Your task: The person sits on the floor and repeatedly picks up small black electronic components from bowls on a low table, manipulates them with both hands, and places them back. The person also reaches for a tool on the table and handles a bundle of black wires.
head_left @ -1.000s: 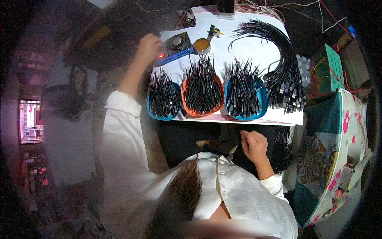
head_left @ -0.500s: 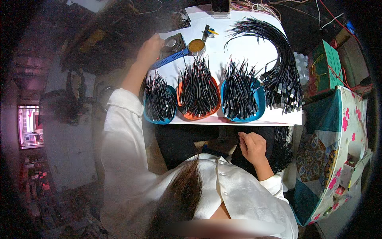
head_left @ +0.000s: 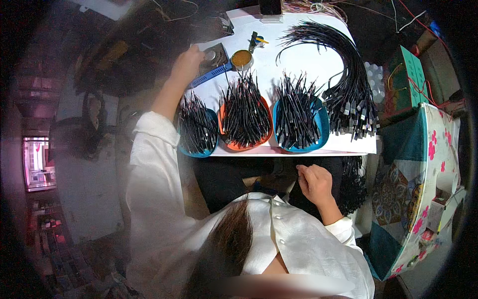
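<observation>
My left hand [head_left: 188, 65] reaches to the far left of the white table, beside a dark, square-topped device [head_left: 215, 56] with a round metal piece on top. Its fingers are drawn together at the device's left edge; anything between them is too small to make out. A blue slotted strip [head_left: 211, 75] runs along the device's near side. Below the table edge, over my lap, my right hand [head_left: 316, 183] is closed with curled fingers, and their inner side is hidden. Black cables with bare ends up stand in a left blue basket [head_left: 213, 142], an orange basket [head_left: 264, 134] and a right blue basket [head_left: 322, 127].
A round tin of brownish material [head_left: 242, 59] sits right of the device, near a small black-and-yellow tool [head_left: 256, 41]. A large bundle of black USB cables [head_left: 351, 74] curves along the table's right side. A flower-patterned cloth [head_left: 430, 149] covers a surface at right.
The whole view has shifted slightly, so the table's things appear a little further left. Both hands keep nearly the same places and poses.
</observation>
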A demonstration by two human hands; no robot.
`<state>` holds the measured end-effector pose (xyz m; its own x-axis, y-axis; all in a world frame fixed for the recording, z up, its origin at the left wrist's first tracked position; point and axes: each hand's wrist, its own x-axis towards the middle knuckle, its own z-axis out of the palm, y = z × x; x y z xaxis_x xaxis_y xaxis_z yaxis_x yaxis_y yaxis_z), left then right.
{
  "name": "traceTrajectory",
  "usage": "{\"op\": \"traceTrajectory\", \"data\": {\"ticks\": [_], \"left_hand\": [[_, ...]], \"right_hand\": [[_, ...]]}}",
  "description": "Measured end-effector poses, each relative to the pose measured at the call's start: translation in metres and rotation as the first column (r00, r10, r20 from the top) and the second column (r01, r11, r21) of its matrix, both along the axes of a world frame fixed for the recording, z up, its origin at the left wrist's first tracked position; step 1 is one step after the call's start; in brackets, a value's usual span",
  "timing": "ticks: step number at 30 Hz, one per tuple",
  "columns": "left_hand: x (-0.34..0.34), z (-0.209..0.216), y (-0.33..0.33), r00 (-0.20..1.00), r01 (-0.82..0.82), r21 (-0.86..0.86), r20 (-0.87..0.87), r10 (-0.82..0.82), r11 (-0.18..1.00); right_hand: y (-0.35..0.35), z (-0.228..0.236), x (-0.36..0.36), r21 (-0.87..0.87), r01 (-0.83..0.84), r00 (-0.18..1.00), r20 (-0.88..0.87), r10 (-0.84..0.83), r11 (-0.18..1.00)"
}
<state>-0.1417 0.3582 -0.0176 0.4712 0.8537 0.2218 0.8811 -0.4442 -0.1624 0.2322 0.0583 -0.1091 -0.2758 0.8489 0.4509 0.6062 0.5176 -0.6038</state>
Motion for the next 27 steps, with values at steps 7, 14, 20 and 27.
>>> {"op": "traceTrajectory", "data": {"ticks": [7, 14, 20, 27], "left_hand": [[0.002, 0.001, -0.001, 1.0, -0.019, -0.035, 0.005, 0.02, 0.999], [0.005, 0.022, -0.01, 0.991, 0.001, 0.045, 0.137, -0.007, 0.999], [0.017, 0.098, -0.074, 0.752, 0.012, 0.114, 0.654, -0.084, 0.993], [0.034, 0.196, -0.181, 0.155, 0.277, 0.034, 0.985, -0.079, 0.96]], "right_hand": [[-0.001, 0.0, 0.001, -0.011, -0.01, 1.0, -0.016, 0.01, 1.0], [-0.006, -0.001, 0.003, 0.016, 0.029, 0.999, 0.035, -0.03, 0.999], [-0.015, -0.006, 0.002, 0.058, 0.03, 0.999, 0.03, -0.031, 0.998], [-0.027, 0.0, -0.007, 0.046, 0.007, 0.996, -0.088, -0.003, 0.999]]}}
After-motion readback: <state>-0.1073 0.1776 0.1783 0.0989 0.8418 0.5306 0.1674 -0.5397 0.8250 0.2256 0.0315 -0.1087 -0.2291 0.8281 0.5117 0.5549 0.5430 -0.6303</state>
